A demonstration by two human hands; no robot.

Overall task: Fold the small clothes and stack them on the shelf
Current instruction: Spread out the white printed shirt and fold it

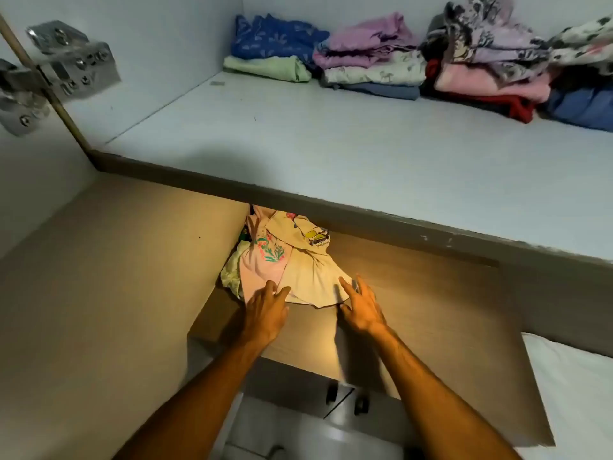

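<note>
Both forearms stretched forward from the bottom edge, over a lower cabinet with dark knobs (360, 405). Left hand (265, 313) flat, fingers spread, tips pressing the pink garment (262, 273) near its hem. Right hand (360, 305) likewise splayed, fingertips on the cream garment (311, 280), nothing pinched. Both garments in a loose pile on the brown lower shelf (414, 313), partly tucked beneath the white upper shelf (331, 144). Folded stacks (371, 66) along that upper shelf's back wall. Metal hinge (66, 68) at far left.
</note>
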